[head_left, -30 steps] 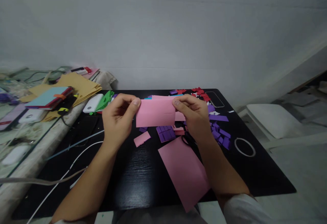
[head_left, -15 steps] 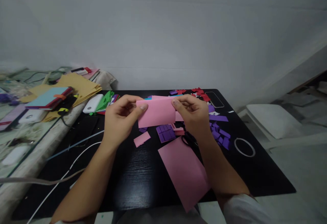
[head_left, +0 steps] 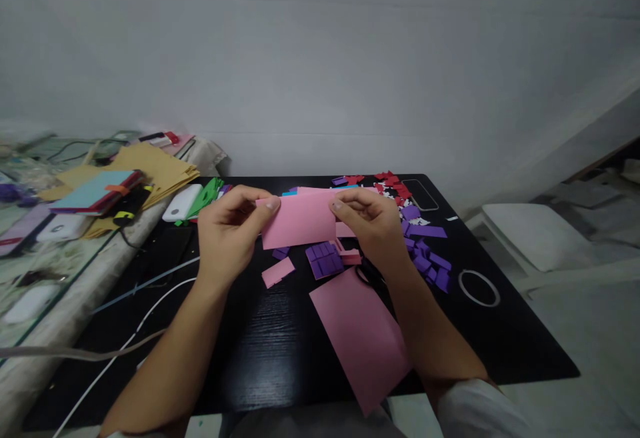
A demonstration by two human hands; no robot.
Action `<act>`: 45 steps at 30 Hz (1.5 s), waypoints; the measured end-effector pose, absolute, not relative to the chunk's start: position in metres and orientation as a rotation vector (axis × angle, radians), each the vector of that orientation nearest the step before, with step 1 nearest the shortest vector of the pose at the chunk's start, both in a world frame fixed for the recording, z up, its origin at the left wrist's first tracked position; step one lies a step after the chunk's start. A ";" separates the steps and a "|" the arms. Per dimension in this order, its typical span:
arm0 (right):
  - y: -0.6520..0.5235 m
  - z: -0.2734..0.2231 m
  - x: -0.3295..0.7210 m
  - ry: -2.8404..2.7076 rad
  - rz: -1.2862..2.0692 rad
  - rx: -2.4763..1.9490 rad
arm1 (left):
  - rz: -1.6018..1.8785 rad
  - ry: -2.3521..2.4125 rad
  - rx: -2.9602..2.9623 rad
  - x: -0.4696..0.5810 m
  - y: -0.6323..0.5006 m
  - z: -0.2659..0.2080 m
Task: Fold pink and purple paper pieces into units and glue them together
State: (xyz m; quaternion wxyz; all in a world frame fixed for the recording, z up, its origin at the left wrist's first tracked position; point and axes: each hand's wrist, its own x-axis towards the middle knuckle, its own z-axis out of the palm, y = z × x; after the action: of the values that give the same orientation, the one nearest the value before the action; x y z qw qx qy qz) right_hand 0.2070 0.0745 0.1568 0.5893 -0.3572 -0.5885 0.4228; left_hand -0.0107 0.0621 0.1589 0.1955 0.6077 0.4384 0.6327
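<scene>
A pink piece of paper (head_left: 300,221) is held up over the black table, stretched between both hands. My left hand (head_left: 231,228) pinches its upper left corner, thumb in front and fingers behind. At the upper right corner, my right hand (head_left: 373,221) grips it the same way. Below the paper lie a block of purple folded pieces (head_left: 324,261) and a small pink card (head_left: 279,273). A larger pink sheet (head_left: 363,341) rests partly under my right forearm. Dark scissors (head_left: 371,275) seem to lie beneath my right wrist, mostly hidden.
Purple pieces (head_left: 431,265) and red scraps (head_left: 393,183) are scattered at the right. A clear ring (head_left: 479,288) lies near the right edge. Green strips (head_left: 205,198), a white box (head_left: 183,203) and a white cable (head_left: 135,325) are at the left. A white stool (head_left: 535,231) stands beyond.
Both hands and the pink paper between them have shifted slightly to the left. The grip on its two upper corners is kept.
</scene>
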 end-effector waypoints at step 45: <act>0.069 0.154 0.199 -1.703 1.200 -0.853 | 1.092 1.065 1.940 -0.010 0.061 0.157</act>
State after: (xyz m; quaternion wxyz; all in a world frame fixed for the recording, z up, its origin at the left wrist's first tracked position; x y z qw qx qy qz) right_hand 0.1993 0.0691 0.1541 0.4306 -0.3420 -0.6829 0.4810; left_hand -0.0102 0.0611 0.1569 0.3305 0.7420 0.4071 0.4176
